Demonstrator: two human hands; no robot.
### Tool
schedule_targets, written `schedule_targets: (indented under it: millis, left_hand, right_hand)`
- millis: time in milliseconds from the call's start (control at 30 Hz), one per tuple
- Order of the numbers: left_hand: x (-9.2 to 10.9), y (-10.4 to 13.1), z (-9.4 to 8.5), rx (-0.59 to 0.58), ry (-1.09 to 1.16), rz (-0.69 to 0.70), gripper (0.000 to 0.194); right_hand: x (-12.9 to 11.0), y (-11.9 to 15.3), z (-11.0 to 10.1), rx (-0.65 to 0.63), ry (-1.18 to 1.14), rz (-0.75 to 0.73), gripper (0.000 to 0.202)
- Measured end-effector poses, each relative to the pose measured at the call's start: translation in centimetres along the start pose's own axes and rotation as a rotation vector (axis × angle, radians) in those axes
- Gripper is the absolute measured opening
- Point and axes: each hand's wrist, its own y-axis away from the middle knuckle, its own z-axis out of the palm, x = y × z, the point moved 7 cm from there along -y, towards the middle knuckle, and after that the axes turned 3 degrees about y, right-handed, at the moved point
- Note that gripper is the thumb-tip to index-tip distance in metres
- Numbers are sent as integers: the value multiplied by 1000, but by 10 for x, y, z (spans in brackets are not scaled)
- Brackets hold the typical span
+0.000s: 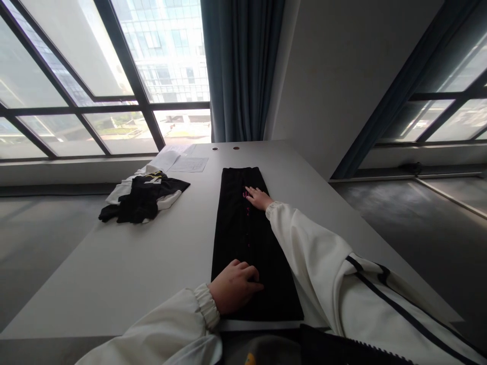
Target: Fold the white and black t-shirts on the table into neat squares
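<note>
A long black garment (232,228) with small pink marks down its middle lies flat and narrow on the white table, its near end close to the front edge. My right hand (259,198) rests on its upper part, fingers stretched out beside the pink marks. Nearer to me, my left hand (236,286) lies on the lower part of the cloth with its fingers curled in; whether it pinches any fabric is hidden.
On the left side of the white table (182,263) lies a crumpled pile of black and white clothes (142,200). Papers (189,163) are behind it. Two round holes show near the far edge, before a blue curtain (243,71) and windows.
</note>
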Motion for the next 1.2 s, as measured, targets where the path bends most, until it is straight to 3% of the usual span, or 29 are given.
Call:
schedule_targets:
  millis: [367,500,600,767,933,1033,1200]
  left_hand:
    - [1,0,7,17,129,29,37]
    - [-2,7,0,74,193,34,59]
    - [-15,17,-3,156,210,-70,74]
    - [-44,35,9,245,108,-332,68]
    - [-50,36,19,257,5,-362,66]
    - [-50,36,21,247,-49,-362,64]
    - [-43,36,27,198,-127,-305,64]
  right_hand:
    - [-18,14,7,32,264,90,73]
    - [-34,30,-4,112,334,74,68]
    - [-48,61,-4,127,332,-14,69]
    - [-67,149,13,21,271,-291,67]
    - [-73,230,17,-57,207,-403,70]
    - [-83,258,17,-102,163,-453,75]
    - [-98,274,16,-159,154,-447,76]
